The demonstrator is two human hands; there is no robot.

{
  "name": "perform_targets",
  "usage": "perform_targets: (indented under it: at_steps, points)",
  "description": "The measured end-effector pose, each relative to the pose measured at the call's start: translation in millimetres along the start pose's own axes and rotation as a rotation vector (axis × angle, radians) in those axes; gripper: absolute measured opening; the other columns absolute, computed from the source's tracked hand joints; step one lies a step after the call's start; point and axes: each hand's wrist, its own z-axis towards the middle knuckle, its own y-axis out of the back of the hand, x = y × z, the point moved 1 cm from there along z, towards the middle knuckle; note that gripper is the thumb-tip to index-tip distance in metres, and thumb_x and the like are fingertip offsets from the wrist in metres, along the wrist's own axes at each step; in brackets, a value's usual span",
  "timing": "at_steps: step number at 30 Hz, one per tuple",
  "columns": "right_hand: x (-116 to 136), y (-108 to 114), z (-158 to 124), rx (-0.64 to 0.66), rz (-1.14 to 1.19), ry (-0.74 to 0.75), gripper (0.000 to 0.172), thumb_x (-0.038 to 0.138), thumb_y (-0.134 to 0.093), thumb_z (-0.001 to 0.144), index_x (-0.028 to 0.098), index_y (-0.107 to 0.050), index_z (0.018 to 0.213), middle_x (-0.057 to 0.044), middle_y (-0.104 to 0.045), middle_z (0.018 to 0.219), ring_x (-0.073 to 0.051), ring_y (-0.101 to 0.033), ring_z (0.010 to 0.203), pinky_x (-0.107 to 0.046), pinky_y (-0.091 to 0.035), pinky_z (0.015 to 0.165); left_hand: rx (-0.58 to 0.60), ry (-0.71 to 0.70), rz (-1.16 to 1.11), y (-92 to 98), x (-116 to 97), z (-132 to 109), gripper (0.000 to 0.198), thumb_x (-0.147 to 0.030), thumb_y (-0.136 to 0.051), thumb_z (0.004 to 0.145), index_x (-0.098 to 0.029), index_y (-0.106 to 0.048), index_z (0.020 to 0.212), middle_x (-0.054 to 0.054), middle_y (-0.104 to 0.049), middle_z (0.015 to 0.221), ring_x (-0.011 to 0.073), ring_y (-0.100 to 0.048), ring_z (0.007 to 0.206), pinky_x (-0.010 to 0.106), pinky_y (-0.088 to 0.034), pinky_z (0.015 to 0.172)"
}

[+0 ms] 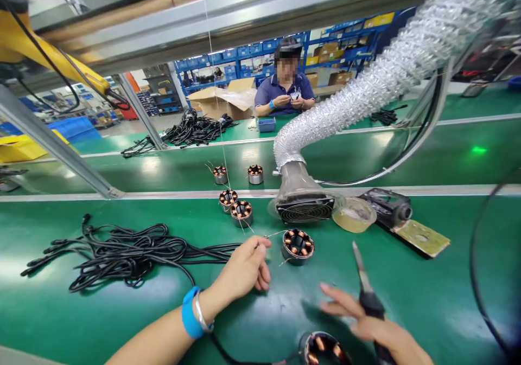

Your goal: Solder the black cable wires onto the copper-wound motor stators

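My left hand [248, 267] is closed in a pinch at the end of a thin wire [277, 234], which runs to a motor stator [298, 247] with copper windings just to its right. A fine strand [220, 110] hangs from above and passes down behind the left hand. My right hand [378, 327], slightly blurred, has a soldering iron [366, 283] lodged by the thumb, tip pointing away, while its fingers stretch to the left. Below it, a second stator [325, 350], joined to a black cable, is cut off by the bottom edge.
Black cables [134, 254] lie in a bundle at left. Several more stators [241, 213] stand further back. A fume extractor nozzle [305, 207] on a foil hose sits beside a tape roll [354, 214] and a soldering iron stand [391, 210]. Across the bench a person [285, 83] handles something small.
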Motion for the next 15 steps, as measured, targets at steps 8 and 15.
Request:
perform_targets:
  at_steps: [8,15]
  points:
    - [-44,-12,40,-0.238,-0.296,0.012,0.045,0.024,-0.073,0.080,0.019,-0.044,0.114,-0.022,-0.062,0.124,-0.030,-0.070,0.105,-0.042,-0.061,0.085,-0.036,-0.191,0.427,-13.0,-30,39,0.038,-0.037,-0.048,0.091,-0.018,-0.071,0.115,0.002,-0.065,0.068,0.0161,-0.055,0.058,0.025,-0.041,0.057]
    - [-45,-14,29,-0.159,-0.172,-0.010,0.049,0.029,-0.073,0.079,0.020,-0.044,0.117,-0.013,-0.067,0.104,-0.034,-0.063,0.118,-0.043,-0.060,0.085,0.100,-0.208,0.507,-20.1,-18,9,0.035,-0.034,-0.051,0.089,-0.021,-0.073,0.111,-0.004,-0.051,0.056,0.0118,-0.037,0.050,0.023,-0.025,0.049]
